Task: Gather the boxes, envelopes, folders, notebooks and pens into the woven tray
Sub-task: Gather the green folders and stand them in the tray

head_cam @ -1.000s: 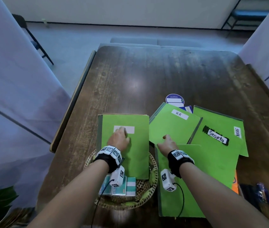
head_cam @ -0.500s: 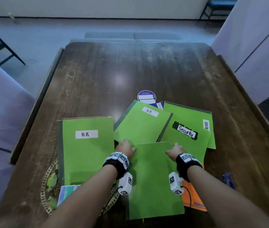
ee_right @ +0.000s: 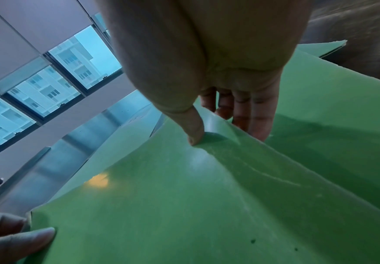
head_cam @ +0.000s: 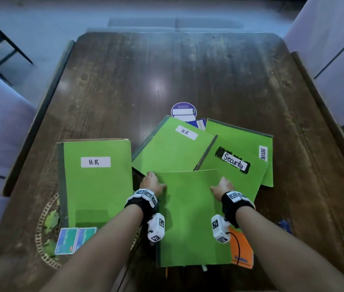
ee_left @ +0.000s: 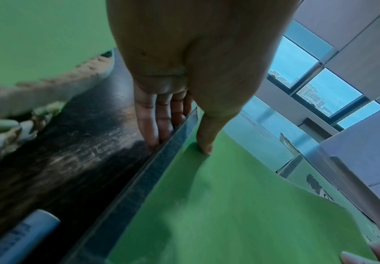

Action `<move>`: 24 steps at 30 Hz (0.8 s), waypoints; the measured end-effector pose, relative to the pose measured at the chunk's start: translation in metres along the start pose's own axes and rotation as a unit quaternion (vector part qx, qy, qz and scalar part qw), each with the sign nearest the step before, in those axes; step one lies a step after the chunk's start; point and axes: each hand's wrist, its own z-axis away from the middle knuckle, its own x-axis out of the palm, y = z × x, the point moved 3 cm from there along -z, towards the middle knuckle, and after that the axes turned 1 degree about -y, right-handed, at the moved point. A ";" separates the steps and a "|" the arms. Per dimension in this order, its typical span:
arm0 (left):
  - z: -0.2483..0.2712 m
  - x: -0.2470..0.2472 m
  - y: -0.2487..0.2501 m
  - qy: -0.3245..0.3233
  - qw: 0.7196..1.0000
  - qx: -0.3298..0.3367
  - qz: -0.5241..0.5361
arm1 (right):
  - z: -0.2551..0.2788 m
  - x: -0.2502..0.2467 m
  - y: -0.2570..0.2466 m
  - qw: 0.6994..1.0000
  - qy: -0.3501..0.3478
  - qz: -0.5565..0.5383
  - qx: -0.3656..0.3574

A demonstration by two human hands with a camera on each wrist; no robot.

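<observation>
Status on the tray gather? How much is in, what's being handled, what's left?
Done: one H.R folder and two small boxes lie on the woven tray. In hand: left hand and right hand pinch the unlabelled green folder. Left: the second H.R folder, Security folder, orange notebook.

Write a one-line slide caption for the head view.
Both hands, left hand and right hand, grip an unlabelled green folder beside the woven tray already holding an H.R folder.
</observation>
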 end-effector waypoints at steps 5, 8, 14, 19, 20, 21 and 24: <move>-0.001 0.009 0.006 -0.041 0.998 -0.001 0.046 | -0.002 -0.004 0.011 0.999 0.001 -0.034 0.007; 0.002 0.010 0.009 -0.052 0.998 0.003 0.047 | -0.002 -0.004 0.016 0.998 0.003 -0.054 0.011; 0.012 -0.002 0.015 -0.050 0.997 0.043 0.050 | 0.010 -0.012 0.008 0.996 0.012 -0.094 -0.002; 0.021 -0.040 0.016 -0.080 0.975 0.102 0.178 | 0.031 -0.037 -0.016 0.980 0.052 -0.182 -0.063; 0.022 -0.051 0.015 -0.073 0.969 0.110 0.209 | 0.035 -0.041 -0.022 0.974 0.058 -0.205 -0.079; 0.024 -0.062 0.014 -0.061 0.961 0.120 0.241 | 0.038 -0.043 -0.028 0.967 0.062 -0.226 -0.097; 0.037 -0.099 0.007 -0.024 0.947 0.158 0.280 | 0.045 -0.044 -0.049 0.952 0.061 -0.269 -0.133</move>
